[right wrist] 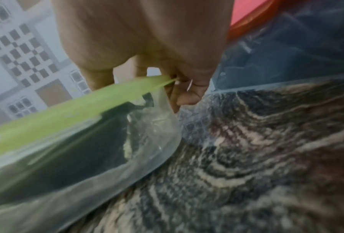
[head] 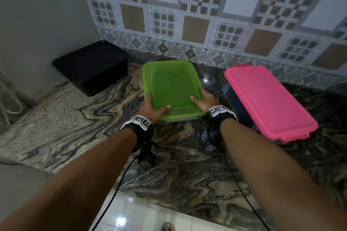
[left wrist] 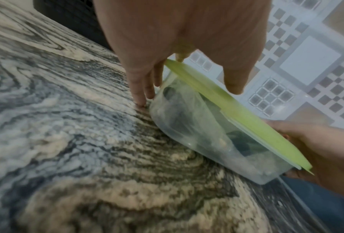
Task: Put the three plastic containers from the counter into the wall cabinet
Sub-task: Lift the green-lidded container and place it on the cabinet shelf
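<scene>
A clear container with a green lid sits mid-counter. My left hand grips its near left corner, thumb on the lid, fingers down the side wall. My right hand grips the near right corner the same way. In the left wrist view my fingers run down beside the clear wall to the counter. The right wrist view shows my thumb over the green lid and fingers at the wall. A pink-lidded container stands to the right, and a black container at the back left.
The marble counter runs up to a patterned tile wall. A plain grey wall closes the left side. Cables from my wrist cameras hang over the counter's front edge toward the white floor tiles.
</scene>
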